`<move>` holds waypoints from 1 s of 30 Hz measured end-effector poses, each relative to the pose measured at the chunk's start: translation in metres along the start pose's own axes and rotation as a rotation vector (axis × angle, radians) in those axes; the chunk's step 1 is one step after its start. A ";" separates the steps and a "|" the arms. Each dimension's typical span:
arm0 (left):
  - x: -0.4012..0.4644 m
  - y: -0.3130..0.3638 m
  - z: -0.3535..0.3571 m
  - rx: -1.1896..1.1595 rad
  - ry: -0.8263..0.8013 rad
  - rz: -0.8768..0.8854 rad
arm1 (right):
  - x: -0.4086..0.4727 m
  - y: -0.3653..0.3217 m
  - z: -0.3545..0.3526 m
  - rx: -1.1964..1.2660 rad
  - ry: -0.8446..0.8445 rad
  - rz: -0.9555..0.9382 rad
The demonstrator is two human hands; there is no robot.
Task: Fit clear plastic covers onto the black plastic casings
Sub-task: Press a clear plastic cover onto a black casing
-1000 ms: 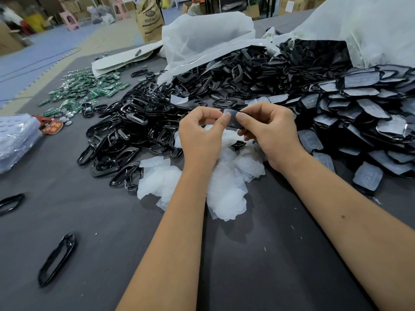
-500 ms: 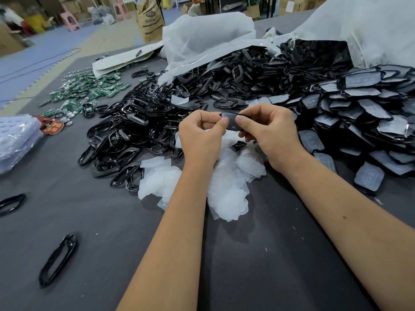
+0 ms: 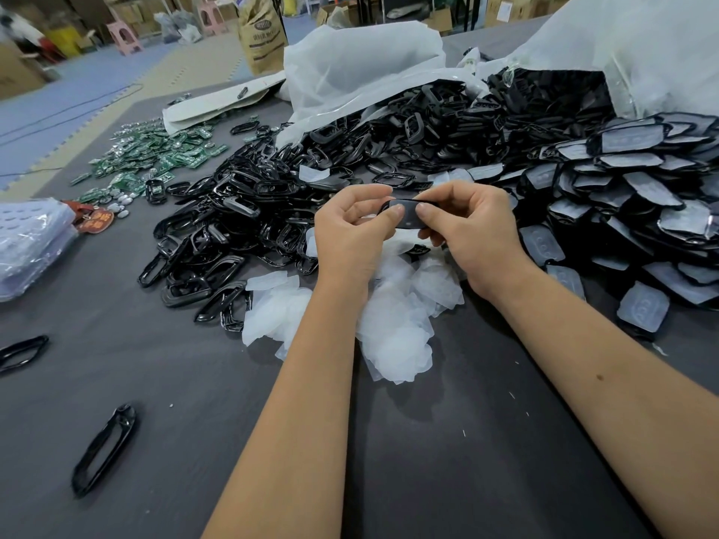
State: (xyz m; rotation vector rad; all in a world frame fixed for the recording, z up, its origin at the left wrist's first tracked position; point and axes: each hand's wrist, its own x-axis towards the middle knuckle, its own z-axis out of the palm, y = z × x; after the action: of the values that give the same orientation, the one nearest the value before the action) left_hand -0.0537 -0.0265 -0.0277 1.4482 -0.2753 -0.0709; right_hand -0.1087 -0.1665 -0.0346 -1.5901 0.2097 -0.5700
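Note:
Both hands hold one black casing with a clear cover (image 3: pixel 406 214) above the table. My left hand (image 3: pixel 352 231) pinches its left end, thumb on its face. My right hand (image 3: pixel 469 231) grips its right end, thumb pressing the front. Under my hands lies a heap of loose clear covers (image 3: pixel 393 324). A big pile of bare black casings (image 3: pixel 249 227) spreads to the left and behind. Casings with covers on them (image 3: pixel 638 212) are stacked at the right.
Two single black casings (image 3: pixel 103 449) (image 3: pixel 21 352) lie on the grey table at front left. Green circuit boards (image 3: pixel 151 161) are scattered at far left, with a stack of plastic trays (image 3: pixel 31 243) at the left edge. White plastic bags (image 3: pixel 362 68) sit behind the piles.
The casing has tilted so its covered face now shows toward me, and both thumbs have shifted onto that face. The hands stay in the same spot.

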 end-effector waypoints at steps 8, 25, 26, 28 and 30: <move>0.000 -0.001 0.001 0.006 -0.021 0.005 | -0.001 -0.001 -0.001 -0.004 0.003 -0.011; 0.001 -0.004 0.005 0.131 0.038 0.048 | 0.000 -0.001 0.001 -0.007 0.048 -0.013; 0.001 -0.004 0.004 0.142 0.043 0.052 | 0.000 -0.001 0.000 -0.004 0.048 -0.011; 0.001 -0.004 0.004 0.159 0.035 0.062 | 0.000 0.000 0.000 -0.017 0.052 -0.017; 0.000 -0.004 0.003 0.171 0.017 0.070 | 0.001 0.001 0.000 -0.035 0.062 -0.024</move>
State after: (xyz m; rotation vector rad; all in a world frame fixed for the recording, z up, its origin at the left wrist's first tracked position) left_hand -0.0539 -0.0304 -0.0308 1.6067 -0.3245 0.0223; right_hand -0.1078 -0.1668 -0.0352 -1.6121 0.2484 -0.6382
